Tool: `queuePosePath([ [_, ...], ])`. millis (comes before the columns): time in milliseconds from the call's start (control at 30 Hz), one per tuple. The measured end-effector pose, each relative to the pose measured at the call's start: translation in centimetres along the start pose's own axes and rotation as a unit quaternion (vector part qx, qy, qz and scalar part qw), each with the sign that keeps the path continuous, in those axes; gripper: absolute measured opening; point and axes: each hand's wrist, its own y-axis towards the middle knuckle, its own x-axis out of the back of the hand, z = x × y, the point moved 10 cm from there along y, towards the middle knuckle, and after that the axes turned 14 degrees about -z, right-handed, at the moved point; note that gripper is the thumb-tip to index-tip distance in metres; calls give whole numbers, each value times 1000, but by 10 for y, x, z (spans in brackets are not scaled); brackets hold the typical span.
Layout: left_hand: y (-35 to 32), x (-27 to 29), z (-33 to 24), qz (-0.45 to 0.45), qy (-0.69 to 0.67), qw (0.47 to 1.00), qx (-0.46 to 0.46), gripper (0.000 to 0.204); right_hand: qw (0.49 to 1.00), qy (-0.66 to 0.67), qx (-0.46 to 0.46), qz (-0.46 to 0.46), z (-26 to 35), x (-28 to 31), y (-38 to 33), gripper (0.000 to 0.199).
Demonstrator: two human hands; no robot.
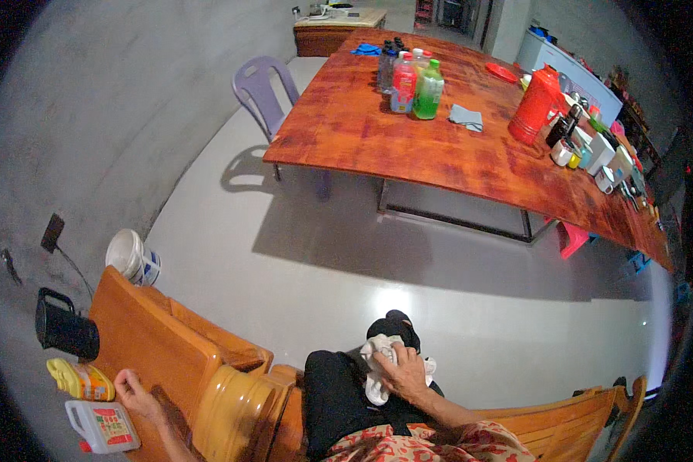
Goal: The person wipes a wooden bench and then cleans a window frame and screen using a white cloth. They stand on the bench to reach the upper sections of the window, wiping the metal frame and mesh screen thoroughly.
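Observation:
On my lap, over black trousers (335, 396), lies a bunched white cloth item (376, 391) with rounded ends. Whether it is a sock, a garment or a soft toy cannot be told. My right hand (405, 375) is closed over it from above, fingers bent into the fabric. Off to the left, my left hand (136, 394) hovers over or rests on the wooden side table (150, 331), its fingers loosely bent and apart, with nothing visible in them. Beside it are a yellow bottle (85, 380) and a white jug with a red cap (104, 426).
A black kettle (65, 327) stands behind the yellow bottle, a white bucket (131, 256) on the floor beyond. Ahead is a large reddish table (346, 146) with drink bottles (428, 90), a red thermos flask (534, 106) and many containers. A purple chair (263, 88) stands left of it.

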Motion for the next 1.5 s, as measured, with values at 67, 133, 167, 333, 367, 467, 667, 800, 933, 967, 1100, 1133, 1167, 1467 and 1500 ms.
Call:
queuePosePath([
  [67, -38, -46, -45, 76, 10, 996, 50, 17, 997, 57, -31, -31, -25, 1, 2, 53],
  [133, -75, -84, -63, 156, -22, 982, 106, 21, 992, 103, -69, -29, -51, 1, 10, 53],
  [167, -95, -99, -68, 197, -27, 968, 151, 24, 985, 135, -106, -31, -69, 2, 18, 54],
  [333, -164, -159, -89, 330, 150, 929, -70, 23, 950, 231, -168, -124, -148, 42, 95, 57],
  [367, -178, -165, -106, 341, 162, 918, -123, 22, 938, 252, -159, -179, -156, 65, 119, 58],
  [467, -210, -180, -82, 462, 262, 826, -191, 27, 919, 223, -109, -306, -194, 117, 187, 56],
  [667, -229, -179, -66, 554, 369, 718, -203, 29, 862, 219, -204, -410, -295, 151, 308, 52],
  [800, -219, -200, -101, 547, 403, 719, -147, 42, 891, 146, -200, -382, -331, 118, 388, 50],
  [933, -212, -212, -129, 577, 479, 658, -65, 33, 939, -38, -196, -278, -316, 58, 444, 49],
  [967, -211, -220, -133, 581, 473, 659, -63, 33, 945, -132, -163, -252, -309, 42, 452, 47],
  [1100, -218, -255, -145, 588, 423, 687, -58, 31, 966, -119, -44, -224, -249, 17, 476, 44],
  [1133, -223, -264, -149, 592, 403, 695, -59, 31, 973, -83, -7, -214, -234, 16, 479, 44],
  [1167, -227, -273, -152, 596, 384, 703, -60, 31, 977, -47, 29, -204, -223, 17, 480, 43],
  [1467, -288, -353, -185, 629, 181, 753, -63, 27, 952, -143, -160, -218, -339, 74, 408, 44],
  [1500, -298, -362, -190, 634, 156, 755, -62, 27, 946, -154, -171, -230, -355, 83, 395, 45],
])
